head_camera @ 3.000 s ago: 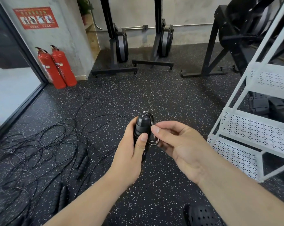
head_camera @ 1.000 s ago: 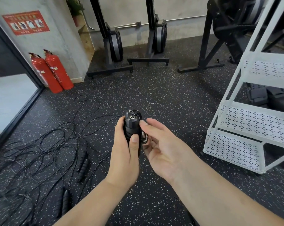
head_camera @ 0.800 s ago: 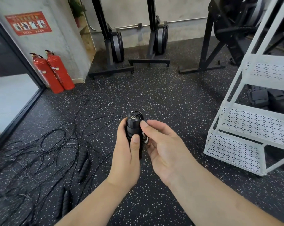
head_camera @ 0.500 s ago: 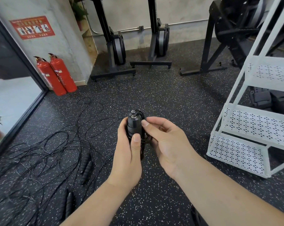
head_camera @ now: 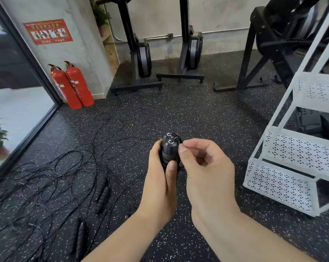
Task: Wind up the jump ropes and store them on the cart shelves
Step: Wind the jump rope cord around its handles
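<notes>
Head view: left hand (head_camera: 157, 178) round jump rope handles (head_camera: 169, 151), right hand (head_camera: 207, 167) pinching cord (head_camera: 176, 136), cart (head_camera: 279, 186) edge rightward.

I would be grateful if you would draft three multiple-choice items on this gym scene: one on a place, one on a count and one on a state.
1. Where does the white cart stand relative to the hands?
A) to their right
B) to their left
C) against the glass door

2. How many red fire extinguishers stand by the wall?
A) one
B) two
C) four

3. What is the left hand doing?
A) hanging open
B) gripping a pair of black handles
C) resting on a cart shelf

Answers:
1. A, the cart fills the right edge of the view.
2. B, two red cylinders stand side by side.
3. B, its fingers curl round the handles, while the right hand pinches at the cord beside them.
</notes>
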